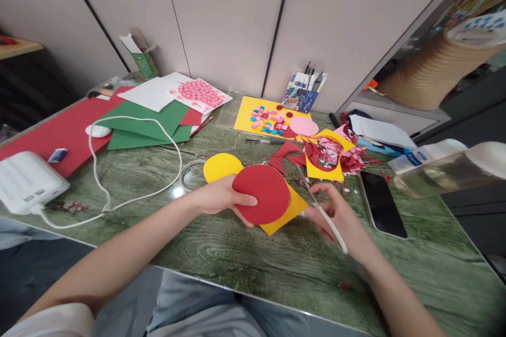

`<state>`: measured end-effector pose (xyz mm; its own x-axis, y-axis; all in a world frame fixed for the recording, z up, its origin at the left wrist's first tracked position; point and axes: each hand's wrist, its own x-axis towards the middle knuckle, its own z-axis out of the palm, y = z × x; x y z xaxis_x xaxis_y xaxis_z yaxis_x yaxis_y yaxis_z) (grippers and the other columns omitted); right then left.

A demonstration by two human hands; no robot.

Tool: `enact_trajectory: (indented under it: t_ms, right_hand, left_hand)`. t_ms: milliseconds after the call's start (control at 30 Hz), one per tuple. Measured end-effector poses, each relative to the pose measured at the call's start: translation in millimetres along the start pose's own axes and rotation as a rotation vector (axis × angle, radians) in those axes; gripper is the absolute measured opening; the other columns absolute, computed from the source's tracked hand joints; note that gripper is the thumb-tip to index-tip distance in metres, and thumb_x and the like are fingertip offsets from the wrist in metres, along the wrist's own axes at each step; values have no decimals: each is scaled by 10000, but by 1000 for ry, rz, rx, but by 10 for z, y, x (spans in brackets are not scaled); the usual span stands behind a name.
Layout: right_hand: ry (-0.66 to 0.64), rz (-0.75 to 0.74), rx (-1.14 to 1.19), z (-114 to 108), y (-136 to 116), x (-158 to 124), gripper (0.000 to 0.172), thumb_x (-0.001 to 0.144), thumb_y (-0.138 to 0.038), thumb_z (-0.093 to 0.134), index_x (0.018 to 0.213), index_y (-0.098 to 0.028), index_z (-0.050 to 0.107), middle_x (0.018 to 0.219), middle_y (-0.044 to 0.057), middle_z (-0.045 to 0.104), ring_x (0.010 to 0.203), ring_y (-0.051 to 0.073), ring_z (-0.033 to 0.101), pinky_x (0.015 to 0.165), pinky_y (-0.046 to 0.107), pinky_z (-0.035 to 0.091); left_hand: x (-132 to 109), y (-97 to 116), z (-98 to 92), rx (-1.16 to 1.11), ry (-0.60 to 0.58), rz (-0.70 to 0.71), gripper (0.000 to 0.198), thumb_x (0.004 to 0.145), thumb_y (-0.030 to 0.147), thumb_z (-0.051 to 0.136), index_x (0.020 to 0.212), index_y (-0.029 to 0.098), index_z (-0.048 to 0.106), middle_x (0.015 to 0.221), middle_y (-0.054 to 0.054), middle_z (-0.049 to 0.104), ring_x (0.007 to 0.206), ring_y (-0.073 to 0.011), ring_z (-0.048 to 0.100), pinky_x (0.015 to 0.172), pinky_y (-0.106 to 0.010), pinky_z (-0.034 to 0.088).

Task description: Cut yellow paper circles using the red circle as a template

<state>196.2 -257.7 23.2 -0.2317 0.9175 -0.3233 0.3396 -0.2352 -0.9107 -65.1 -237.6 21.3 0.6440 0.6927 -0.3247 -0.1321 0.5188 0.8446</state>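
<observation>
Between the thumb and fingers of my left hand (pixel 221 196) is a red paper circle (pixel 264 195). It lies over a yellow sheet of paper (pixel 292 209), whose corner sticks out beyond the circle's lower right edge and which the same hand pinches. My right hand (pixel 336 216) has its fingers through the white handles of a pair of scissors (pixel 328 224). The blades point up and away, just right of the papers and apart from the red circle. Flat on the table behind my left hand is a yellow paper circle (pixel 222 167).
Red and yellow paper scraps (pixel 336 155) lie behind the scissors, with a phone (pixel 382 204) and a clear bottle (pixel 443 171) farther right. Small pompoms (pixel 271 120) and a pink circle (pixel 304 126) sit at the back. A white cable (pixel 179 152) loops from a power bank (pixel 31 181) at left.
</observation>
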Motion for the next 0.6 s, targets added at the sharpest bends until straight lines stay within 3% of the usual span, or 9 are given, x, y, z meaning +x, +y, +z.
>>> enact_trajectory:
  t_ms: [167,300,500,567,600]
  right_hand:
    - [188,-159,-65,-159,22,124,302,775,-472,557,907,-219,459,530,-69,442,399,87,375,377,208,267]
    - [149,-158,6,-126,28,156,319,763,-486,561,884,-214,447,709,-16,562,443,85,397,415,225,311]
    - [-19,-156,-29,15,74,126,339,665,-345,710,778,-214,418,571,-84,442,456,81,414,441,206,328]
    - [25,-160,8,-80,82,141,354,636,-315,733,777,-214,424,577,-78,453,476,103,479,460,228,368]
    - [112,-186,29,-162,77,153,377,610,-296,753,785,-216,429,595,-70,473,493,116,506,479,244,386]
  left_hand:
    - [39,36,-51,-104,242,158,436,693,162,676,1111,194,559,1134,-107,619,945,-272,622,665,-418,581]
    - [76,62,-74,-163,411,245,457,703,171,669,1139,210,541,1144,-91,619,956,-258,626,708,-403,582]
    - [99,82,-90,-207,471,314,472,701,148,667,1146,221,524,1165,-80,606,933,-243,635,724,-412,580]
    - [95,105,-106,-217,480,330,488,696,135,669,1152,223,520,1155,-81,612,936,-245,634,728,-416,579]
    - [90,119,-115,-221,486,342,491,695,129,669,1153,222,521,1147,-81,616,938,-245,633,731,-415,578]
